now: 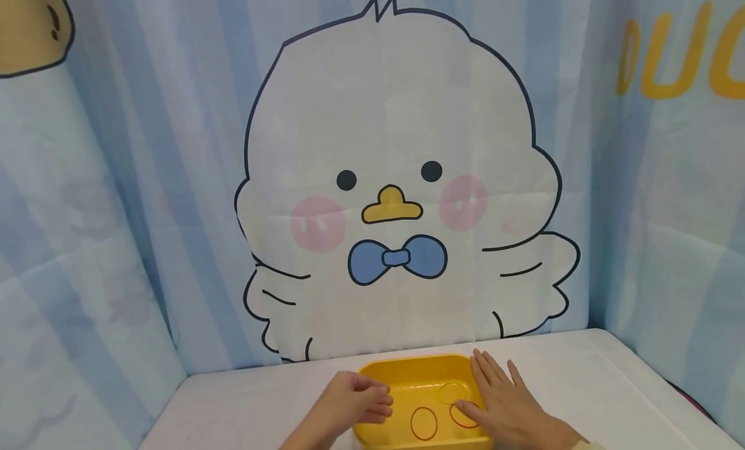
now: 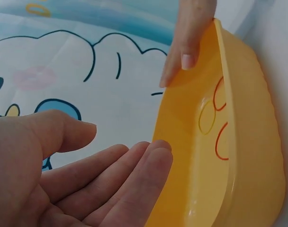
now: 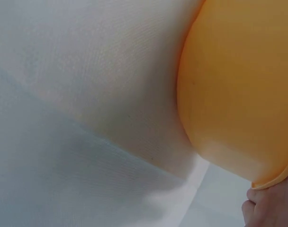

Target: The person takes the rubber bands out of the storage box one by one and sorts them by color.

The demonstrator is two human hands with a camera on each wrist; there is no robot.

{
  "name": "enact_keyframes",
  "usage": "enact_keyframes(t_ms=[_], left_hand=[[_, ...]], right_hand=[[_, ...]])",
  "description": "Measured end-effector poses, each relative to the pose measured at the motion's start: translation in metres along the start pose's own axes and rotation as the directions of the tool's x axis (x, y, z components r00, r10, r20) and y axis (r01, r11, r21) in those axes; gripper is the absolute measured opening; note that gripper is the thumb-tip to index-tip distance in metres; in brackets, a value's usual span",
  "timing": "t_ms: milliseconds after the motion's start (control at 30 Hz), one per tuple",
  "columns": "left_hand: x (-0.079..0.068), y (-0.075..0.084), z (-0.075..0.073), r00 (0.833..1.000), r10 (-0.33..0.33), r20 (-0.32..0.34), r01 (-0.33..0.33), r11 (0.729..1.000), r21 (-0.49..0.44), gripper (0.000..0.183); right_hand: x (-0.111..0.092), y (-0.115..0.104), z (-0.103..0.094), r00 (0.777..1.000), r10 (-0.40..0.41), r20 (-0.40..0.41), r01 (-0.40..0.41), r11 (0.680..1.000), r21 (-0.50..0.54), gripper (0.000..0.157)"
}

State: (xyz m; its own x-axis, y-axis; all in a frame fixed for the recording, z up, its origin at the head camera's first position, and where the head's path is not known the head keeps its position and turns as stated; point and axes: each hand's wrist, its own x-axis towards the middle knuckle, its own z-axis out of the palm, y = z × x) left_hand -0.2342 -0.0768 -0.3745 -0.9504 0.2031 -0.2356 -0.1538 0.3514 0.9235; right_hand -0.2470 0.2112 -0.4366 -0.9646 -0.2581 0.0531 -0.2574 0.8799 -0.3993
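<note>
While the right grip point(image 1: 503, 401) lies straight-fingered along the right side of the yellow tray point(image 1: 410, 374), thumb over its inside, the left grip point(image 1: 357, 398) hangs at the opposite side with loosely bent fingers, thumb apart, holding nothing. Toward the far edge of the counter point(image 1: 256, 401) sits the tray, two red rings point(image 1: 411, 424) and a yellow ring point(image 1: 439, 393) on its floor. Steadying the tray looks like the step in hand; the next move probably calls for the left fingertips to reach down and pinch one thin ring.

Left grip point(image 1: 356, 399) relaxed; right grip point(image 1: 505, 398) straight-fingered.
</note>
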Motion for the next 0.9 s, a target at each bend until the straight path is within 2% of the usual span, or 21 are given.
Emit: enact_keyframes(t_ms=[100,433,667,900], left_hand=[[0.007,0.001,0.005,1.0,0.013,0.011,-0.013,1.0,0.006,0.027],[0.022,-0.001,0.008,1.0,0.012,0.025,-0.013,0.999,0.052,0.027],[0.033,-0.006,0.018,0.999,0.028,0.043,-0.031,0.998,0.058,0.025],[0.042,-0.009,0.03,0.999,0.021,0.032,-0.025,0.993,0.114,0.02]], right_hand=[[-0.001,0.001,0.0,1.0,0.011,0.009,-0.011,1.0,0.024,0.094],[0.001,-0.003,0.003,1.0,0.023,-0.005,-0.023,1.0,0.003,0.091],[0.001,-0.003,0.003,0.999,0.031,-0.008,-0.031,0.999,0.009,0.089],[-0.001,0.0,0.003,0.999,0.046,-0.005,-0.046,0.999,-0.015,0.09]])
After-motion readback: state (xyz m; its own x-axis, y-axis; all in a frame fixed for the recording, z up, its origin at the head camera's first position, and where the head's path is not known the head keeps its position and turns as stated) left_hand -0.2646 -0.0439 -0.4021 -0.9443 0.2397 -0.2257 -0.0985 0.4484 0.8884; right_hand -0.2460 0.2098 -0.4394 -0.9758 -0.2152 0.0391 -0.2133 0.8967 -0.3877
